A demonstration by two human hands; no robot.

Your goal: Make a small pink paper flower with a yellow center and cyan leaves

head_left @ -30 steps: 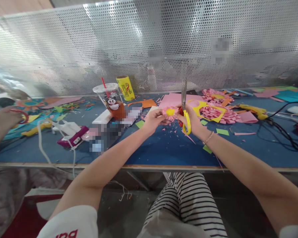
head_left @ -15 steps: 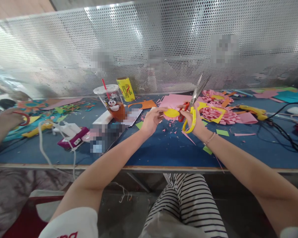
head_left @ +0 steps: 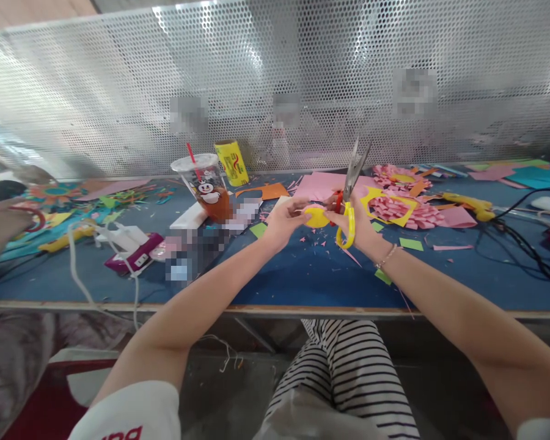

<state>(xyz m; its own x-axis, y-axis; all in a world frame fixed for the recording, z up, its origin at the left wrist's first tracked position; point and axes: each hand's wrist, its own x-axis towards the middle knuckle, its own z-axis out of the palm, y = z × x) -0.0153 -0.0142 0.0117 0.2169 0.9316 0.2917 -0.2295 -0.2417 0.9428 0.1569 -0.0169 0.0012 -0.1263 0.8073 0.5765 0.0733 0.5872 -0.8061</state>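
Note:
A yellow paper disc [head_left: 316, 217] with pink paper behind its upper edge is between my two hands. My left hand [head_left: 282, 223] pinches its left side between thumb and fingers. The fingers of my right hand [head_left: 355, 223] touch its right edge, and that hand also holds scissors [head_left: 349, 211] with red and yellow handles, blades pointing up and slightly parted. Just right of them, a yellow sheet with cut-outs [head_left: 406, 214] lies over a pink fringed paper flower [head_left: 385, 206]. Behind the hands is a pink sheet [head_left: 318, 183].
A drink cup [head_left: 211, 192] with a red straw stands left of a yellow tin [head_left: 233, 164]. A purple power strip [head_left: 135, 253] and a white cable lie at left, a yellow glue gun [head_left: 470, 205] at right. Another person's hand [head_left: 4, 220] holds red-handled scissors.
The disc has tilted to face me more and shows pink along its top. The scissors have shifted slightly left and stand more upright. At far left, the other person's hand has moved left.

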